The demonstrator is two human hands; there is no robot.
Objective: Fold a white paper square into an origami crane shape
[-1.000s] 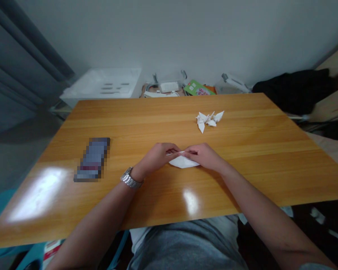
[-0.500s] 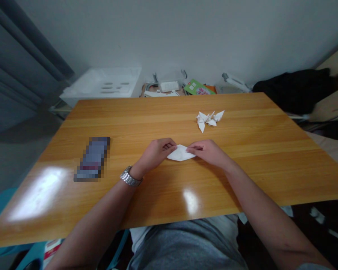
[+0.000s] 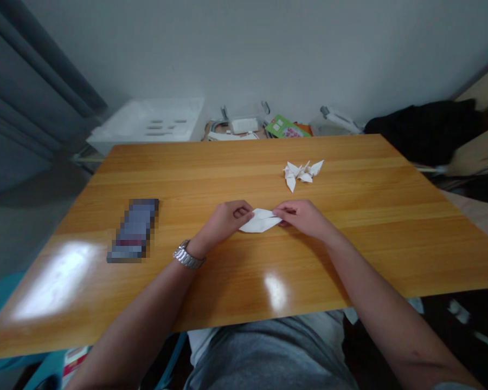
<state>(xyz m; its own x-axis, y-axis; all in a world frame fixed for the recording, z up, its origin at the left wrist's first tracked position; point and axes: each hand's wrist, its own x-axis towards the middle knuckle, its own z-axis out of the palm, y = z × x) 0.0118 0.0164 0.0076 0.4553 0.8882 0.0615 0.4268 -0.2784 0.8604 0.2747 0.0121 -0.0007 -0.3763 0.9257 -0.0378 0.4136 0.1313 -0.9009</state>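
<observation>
A folded piece of white paper [image 3: 261,221], pointed at its sides, is held between my two hands just over the wooden table [image 3: 211,179]. My left hand [image 3: 228,218], with a metal watch [image 3: 188,255] on its wrist, pinches the paper's left part between thumb and fingers. At the right end, my right hand [image 3: 299,215] grips the paper, and a slit shows between its layers there. Beyond my right hand lie white folded paper cranes [image 3: 303,172], close together on the tabletop.
A blurred-out phone-like object [image 3: 134,230] lies on the table's left. Behind the far edge are a white plastic tub [image 3: 162,122], a green booklet [image 3: 287,127] and a white box [image 3: 244,125]. Black cloth [image 3: 427,130] is heaped at the right.
My right hand has shifted slightly right and up, and a slit between the paper's layers now shows at its right end. My left hand has barely moved.
</observation>
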